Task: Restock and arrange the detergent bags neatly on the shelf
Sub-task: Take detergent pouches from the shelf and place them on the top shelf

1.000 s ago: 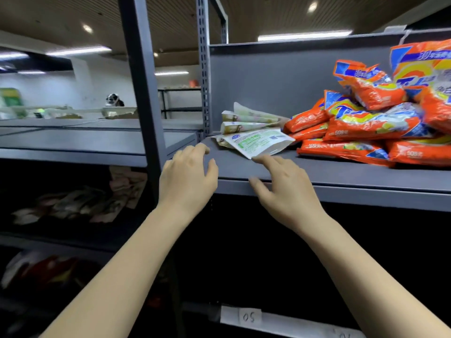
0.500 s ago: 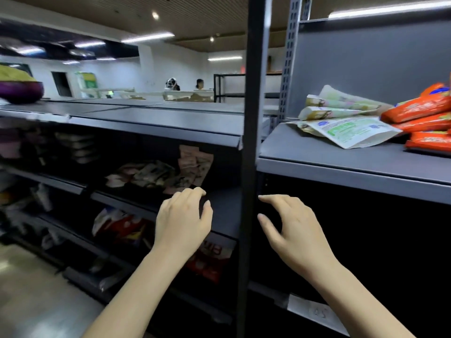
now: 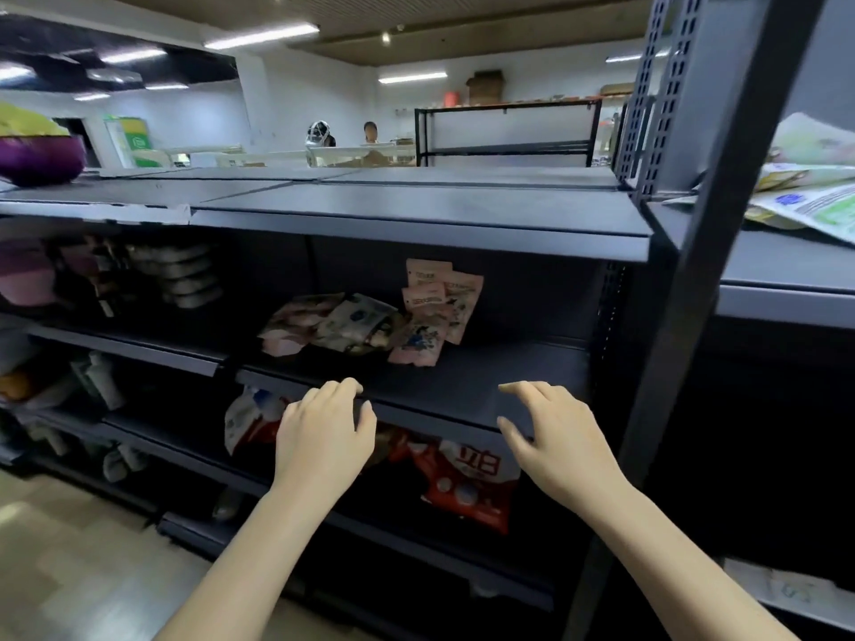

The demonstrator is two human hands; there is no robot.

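Dim grey store shelving (image 3: 416,224) faced a person whose left hand (image 3: 324,437) and right hand (image 3: 560,437) hovered empty, fingers loosely spread, apparently between bags, red detergent bags (image 3: 467,478) waiting below to be lifted.

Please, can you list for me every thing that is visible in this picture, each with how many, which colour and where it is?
pale pink pouches: several, pink and white, back of the middle shelf, some leaning on the back wall
red and white bag: one, red with white, shelf below the hands
white and green packets: a few, right upper shelf at the frame edge
purple bowl: one, purple, top shelf far left
grey stacked items: one stack, grey, middle shelf left, blurred
shelf upright: one, dark grey, right of the hands
left hand: one, empty, fingers loosely bent, before the middle shelf's front edge
right hand: one, empty, fingers spread, before the same edge
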